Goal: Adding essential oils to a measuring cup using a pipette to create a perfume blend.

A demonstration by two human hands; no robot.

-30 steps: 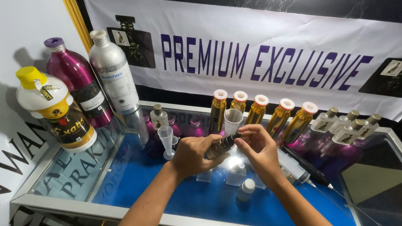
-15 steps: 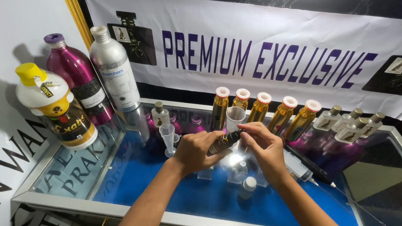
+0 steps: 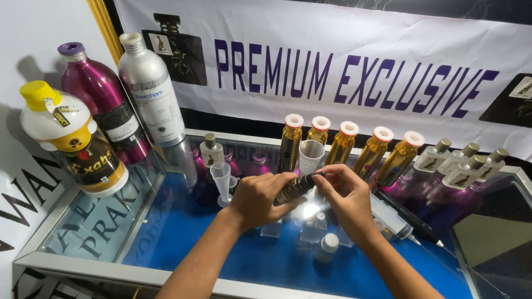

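Glass-topped display tabletop with a metal frame and a blue lining stands below a white banner with purple lettering on a dark wall. At centre, the left hand is closed around a small dark cylindrical bottle with a gold band, held tilted above the tabletop with its neck pointing up and to the right. The right hand pinches the neck end of that bottle between thumb and fingertips; whether it grips a cap or a sprayer there cannot be told. Judged from this, work on the bottle's top is under way and not finished, and the bottle is not yet set down. The bottle looks dark and glossy; its fill level cannot be read. Just behind the hands stands a clear plastic measuring cup, and to the left a small clear plastic funnel. A row of five amber bottles with white and red caps lines the back edge, with square clear bottles with gold caps further right. A small white-capped vial stands near the right wrist, and a large syringe with a long needle lies to its right. Three large bottles, one magenta, one silver and one white with a yellow cap, stand at far left.
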